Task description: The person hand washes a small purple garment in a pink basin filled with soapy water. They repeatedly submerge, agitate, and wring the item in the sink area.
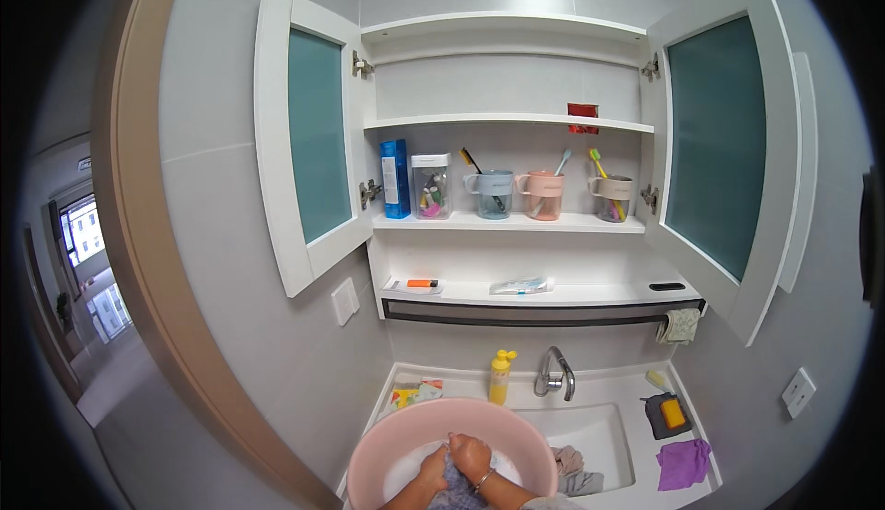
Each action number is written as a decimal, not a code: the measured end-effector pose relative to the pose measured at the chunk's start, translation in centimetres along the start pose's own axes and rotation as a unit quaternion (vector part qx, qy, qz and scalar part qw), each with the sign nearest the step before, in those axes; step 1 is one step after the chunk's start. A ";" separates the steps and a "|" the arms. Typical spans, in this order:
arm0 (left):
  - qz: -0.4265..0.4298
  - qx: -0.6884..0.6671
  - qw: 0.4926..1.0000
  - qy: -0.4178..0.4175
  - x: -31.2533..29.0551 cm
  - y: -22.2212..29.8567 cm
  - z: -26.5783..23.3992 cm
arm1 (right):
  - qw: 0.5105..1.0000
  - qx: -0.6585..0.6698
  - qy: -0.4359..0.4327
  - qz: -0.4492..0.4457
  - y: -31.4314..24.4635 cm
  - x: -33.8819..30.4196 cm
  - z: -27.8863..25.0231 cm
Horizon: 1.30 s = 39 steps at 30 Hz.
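Observation:
Both of my hands are inside a large pink basin (369,444), which has white, foamy-looking water at its bottom. My left hand (432,468) is closed on a wet grey-blue cloth (452,490). Close beside it, my right hand (470,456), with a bracelet at the wrist, is closed on the same cloth. The cloth hangs between the two hands toward the lower edge of the view. Part of it is hidden by my fingers and forearms. To the basin's right, wet beige and grey cloths (579,480) lie in the white sink (613,436).
Behind the basin stand a yellow bottle (500,377) and a chrome tap (554,376). A yellow soap bar (673,413) and a purple cloth (683,464) lie at the right. Above, an open cabinet (507,123) holds cups (495,195) with toothbrushes; its doors swing outward.

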<state>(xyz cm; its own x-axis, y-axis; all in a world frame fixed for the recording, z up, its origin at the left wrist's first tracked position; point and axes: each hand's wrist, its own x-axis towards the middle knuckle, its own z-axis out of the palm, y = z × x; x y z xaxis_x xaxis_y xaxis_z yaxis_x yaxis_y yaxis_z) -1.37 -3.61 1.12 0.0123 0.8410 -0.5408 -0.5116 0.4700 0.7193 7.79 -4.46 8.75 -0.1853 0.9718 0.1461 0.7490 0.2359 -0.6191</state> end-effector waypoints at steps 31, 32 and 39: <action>-0.037 -0.173 0.976 -0.125 15.8 -5.8 -10.0 | 0.962 0.237 0.040 -0.129 -2.3 -1.9 2.3; -0.031 -0.156 0.982 -0.102 12.6 -4.6 -6.8 | 0.957 0.193 0.088 -0.196 -2.6 -2.3 1.6; 0.076 -0.066 0.995 0.026 7.2 -4.1 -2.9 | 0.981 0.126 0.148 0.025 0.8 0.8 1.6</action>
<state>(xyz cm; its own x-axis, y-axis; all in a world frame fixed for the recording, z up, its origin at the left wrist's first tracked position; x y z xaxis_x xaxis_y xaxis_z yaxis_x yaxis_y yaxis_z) -1.70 -0.26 -7.00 -0.1167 0.8835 -0.4537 -0.6119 0.2959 0.7335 7.18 -3.47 7.15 0.0688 0.9499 0.3048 0.5648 0.2148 -0.7968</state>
